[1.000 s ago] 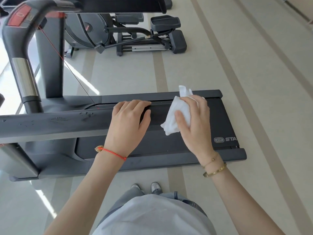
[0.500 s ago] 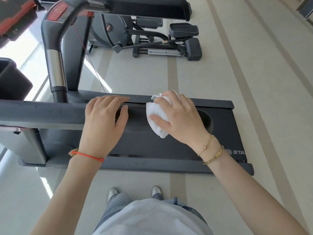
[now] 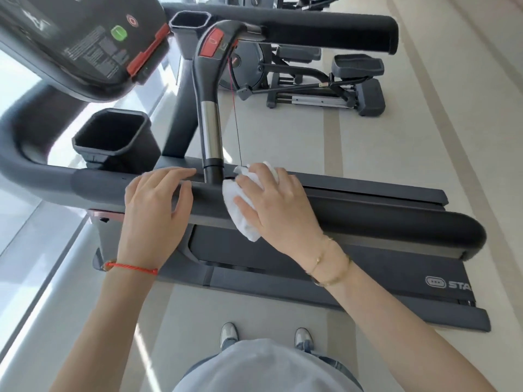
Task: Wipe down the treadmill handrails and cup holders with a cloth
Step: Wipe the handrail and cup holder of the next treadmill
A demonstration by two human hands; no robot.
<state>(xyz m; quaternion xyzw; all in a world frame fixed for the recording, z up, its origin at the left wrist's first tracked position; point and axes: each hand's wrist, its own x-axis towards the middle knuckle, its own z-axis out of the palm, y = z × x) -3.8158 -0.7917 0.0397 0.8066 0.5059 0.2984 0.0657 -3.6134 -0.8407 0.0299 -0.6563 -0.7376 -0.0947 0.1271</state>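
Cloth (image 3: 243, 210) slid left along rail (image 3: 368, 219) to post (image 3: 212, 131); right hand (image 3: 278, 205) grips it, left hand (image 3: 157, 205) flat, fingers loose. Wrap the post base, keep pressure even.

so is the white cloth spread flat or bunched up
Bunched up. The white cloth is a crumpled wad under the right hand, pressed on the dark grey treadmill handrail, with folds sticking out past the fingers.

The right hand (image 3: 278, 205) hides much of the cloth (image 3: 240, 213); the belt logo (image 3: 450, 284) is cut off at the right edge.
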